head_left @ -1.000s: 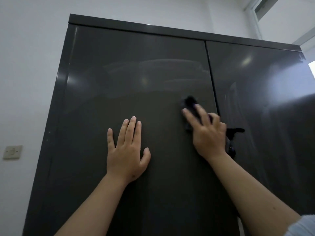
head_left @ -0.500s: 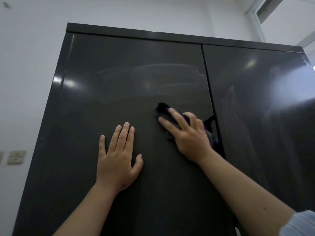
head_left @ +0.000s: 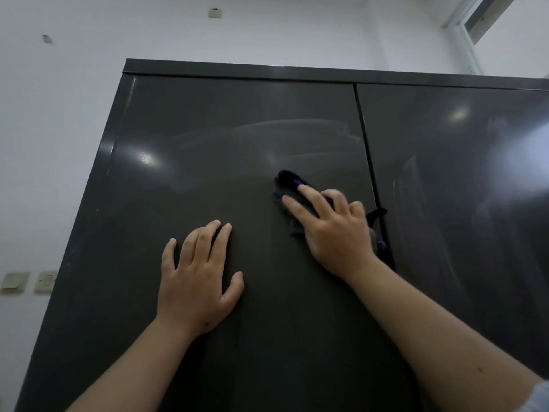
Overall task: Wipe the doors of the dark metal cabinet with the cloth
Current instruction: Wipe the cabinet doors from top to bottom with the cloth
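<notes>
A tall dark metal cabinet [head_left: 237,138] with two glossy doors fills the view. My right hand [head_left: 329,230] presses a dark cloth with a purple streak [head_left: 286,181] flat against the left door, near the seam between the doors. Its fingers lie straight over the cloth, and most of the cloth is hidden beneath the hand. My left hand [head_left: 197,278] rests flat on the left door with spread fingers, lower and to the left of the cloth. A dark handle [head_left: 377,215] shows by the seam behind my right hand.
The right door [head_left: 460,173] reflects light from a window [head_left: 475,22] at the upper right. A white wall [head_left: 59,114] stands left of the cabinet with two beige switch plates [head_left: 29,282].
My right hand has slid the cloth leftward from the door seam onto the left door. The view has tilted, so more wall shows above the cabinet. My left hand stays flat on the door.
</notes>
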